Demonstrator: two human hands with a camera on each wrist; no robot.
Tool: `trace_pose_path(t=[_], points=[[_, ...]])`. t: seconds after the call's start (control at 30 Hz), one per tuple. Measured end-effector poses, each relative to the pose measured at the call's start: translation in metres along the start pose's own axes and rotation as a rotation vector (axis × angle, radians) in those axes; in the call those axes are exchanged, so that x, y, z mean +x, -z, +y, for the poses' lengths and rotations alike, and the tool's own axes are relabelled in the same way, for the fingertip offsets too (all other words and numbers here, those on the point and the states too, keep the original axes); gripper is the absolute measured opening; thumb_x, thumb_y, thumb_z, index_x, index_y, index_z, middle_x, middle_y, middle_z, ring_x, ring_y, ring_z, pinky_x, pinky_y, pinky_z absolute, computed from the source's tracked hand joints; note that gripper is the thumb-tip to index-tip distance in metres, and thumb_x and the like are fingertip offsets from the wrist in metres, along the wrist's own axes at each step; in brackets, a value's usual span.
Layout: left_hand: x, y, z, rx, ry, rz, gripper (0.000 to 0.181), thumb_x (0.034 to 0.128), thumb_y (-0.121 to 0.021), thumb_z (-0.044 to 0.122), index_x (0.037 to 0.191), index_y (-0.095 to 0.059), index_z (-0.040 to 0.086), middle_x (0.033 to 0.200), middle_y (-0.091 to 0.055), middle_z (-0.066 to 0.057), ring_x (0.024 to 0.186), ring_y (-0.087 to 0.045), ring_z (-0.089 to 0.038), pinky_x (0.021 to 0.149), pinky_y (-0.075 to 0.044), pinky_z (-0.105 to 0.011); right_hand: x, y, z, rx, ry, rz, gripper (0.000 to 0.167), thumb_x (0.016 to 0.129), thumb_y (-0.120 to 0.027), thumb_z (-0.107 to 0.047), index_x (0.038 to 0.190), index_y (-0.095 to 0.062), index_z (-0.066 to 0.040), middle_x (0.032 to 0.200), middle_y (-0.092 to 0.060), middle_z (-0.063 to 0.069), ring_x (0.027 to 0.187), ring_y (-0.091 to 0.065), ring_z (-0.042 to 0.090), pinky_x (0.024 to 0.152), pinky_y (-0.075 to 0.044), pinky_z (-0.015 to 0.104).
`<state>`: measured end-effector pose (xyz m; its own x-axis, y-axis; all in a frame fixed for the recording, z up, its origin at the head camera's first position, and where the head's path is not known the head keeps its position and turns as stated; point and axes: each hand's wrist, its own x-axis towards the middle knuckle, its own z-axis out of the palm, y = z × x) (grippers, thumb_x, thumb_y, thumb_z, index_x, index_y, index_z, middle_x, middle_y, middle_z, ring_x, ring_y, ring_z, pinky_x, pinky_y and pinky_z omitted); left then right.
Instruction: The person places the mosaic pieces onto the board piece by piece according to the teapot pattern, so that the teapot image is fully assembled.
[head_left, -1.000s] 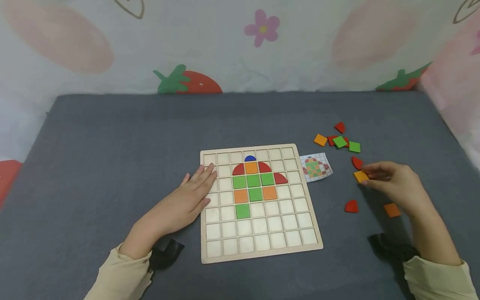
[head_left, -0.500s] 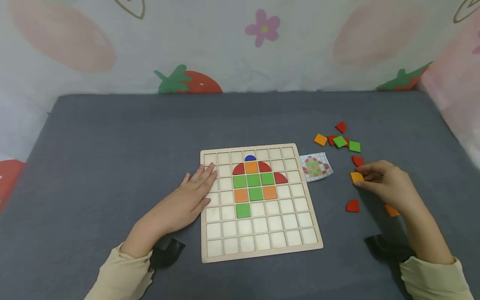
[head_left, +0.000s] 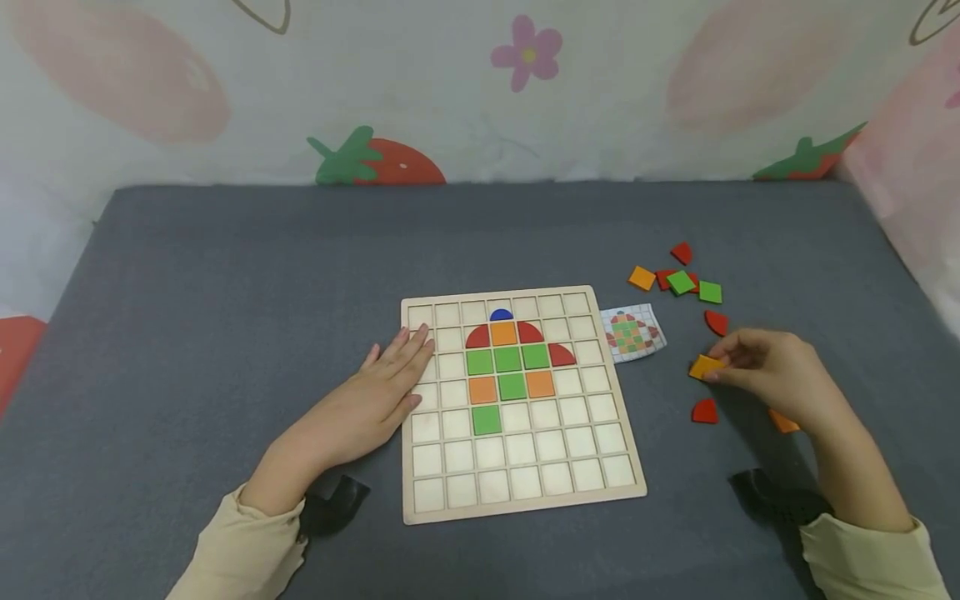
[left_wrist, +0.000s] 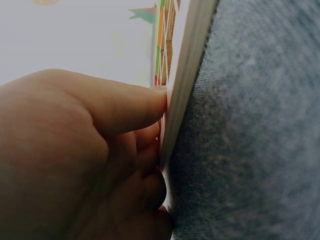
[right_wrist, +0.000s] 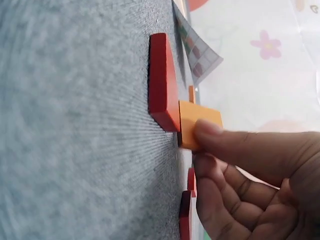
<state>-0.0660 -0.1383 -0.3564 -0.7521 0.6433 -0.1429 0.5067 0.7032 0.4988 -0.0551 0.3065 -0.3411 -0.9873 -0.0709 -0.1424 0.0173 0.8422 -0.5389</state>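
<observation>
The right hand (head_left: 783, 375) pinched an orange square tile (head_left: 702, 367) near one edge, risking slippage; the left hand (head_left: 367, 410) spread over the grid board (head_left: 525, 507).

Grey cloth surface (head_left: 262, 250) beneath board (head_left: 521, 451), card (head_left: 637, 332), tiles (head_left: 704, 412)

Clear run: strip of bare counter (head_left: 660, 392), from my right fingers (right_wrist: 240, 145) with their orange square tile (head_left: 703, 367) to the right edge of the grid board (head_left: 523, 483).
Obstacles beside it: near red quarter-circle tile (head_left: 705, 412), lying just below; paper card (head_left: 633, 332), far side, one corner lifted.
Occupied: board's left edge, under my left fingers (head_left: 414, 368).
Further room: board's two nearest rows, uncovered; wide stretch of counter leftward.
</observation>
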Motion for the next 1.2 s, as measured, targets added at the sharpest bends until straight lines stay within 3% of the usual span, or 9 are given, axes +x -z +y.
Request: trace_pose_path(t=[0.37, 0.8, 1.2], points=[[0.0, 0.0, -0.001, 0.008, 0.011, -0.01, 0.058, 0.0989, -0.047, 0.014, 0.149, -0.02, -0.001, 0.156, -0.01, -0.014, 0.143, -0.005, -0.029, 0.111, -0.011, -0.054, -0.004, 0.002, -0.003, 0.11, 0.051, -0.002, 0.016, 0.084, -0.071, -0.008, 0.096, -0.067, 0.003, 0.081, -0.065, 0.008, 0.068, -0.06, 0.007, 0.059, -0.049, 0.018], [-0.001, 0.0, -0.001, 0.002, 0.012, -0.007, 0.059, 0.0987, -0.047, 0.014, 0.149, -0.02, -0.001, 0.156, -0.01, -0.014, 0.143, -0.005, -0.03, 0.111, -0.011, -0.054, -0.007, 0.002, -0.013, 0.187, 0.041, -0.054, 0.019, 0.086, -0.069, -0.008, 0.1, -0.066, 0.005, 0.081, -0.065, 0.005, 0.069, -0.061, 0.01, 0.062, -0.049, 0.019], [-0.001, 0.0, 0.0, 0.004, 0.016, -0.019, 0.059, 0.0993, -0.046, 0.015, 0.149, -0.019, 0.0, 0.157, -0.008, -0.013, 0.143, -0.003, -0.028, 0.112, -0.009, -0.052, -0.014, -0.002, -0.033, 0.169, 0.054, -0.129, 0.018, 0.085, -0.071, -0.014, 0.096, -0.068, -0.001, 0.083, -0.065, 0.005, 0.07, -0.061, 0.011, 0.059, -0.047, 0.023]])
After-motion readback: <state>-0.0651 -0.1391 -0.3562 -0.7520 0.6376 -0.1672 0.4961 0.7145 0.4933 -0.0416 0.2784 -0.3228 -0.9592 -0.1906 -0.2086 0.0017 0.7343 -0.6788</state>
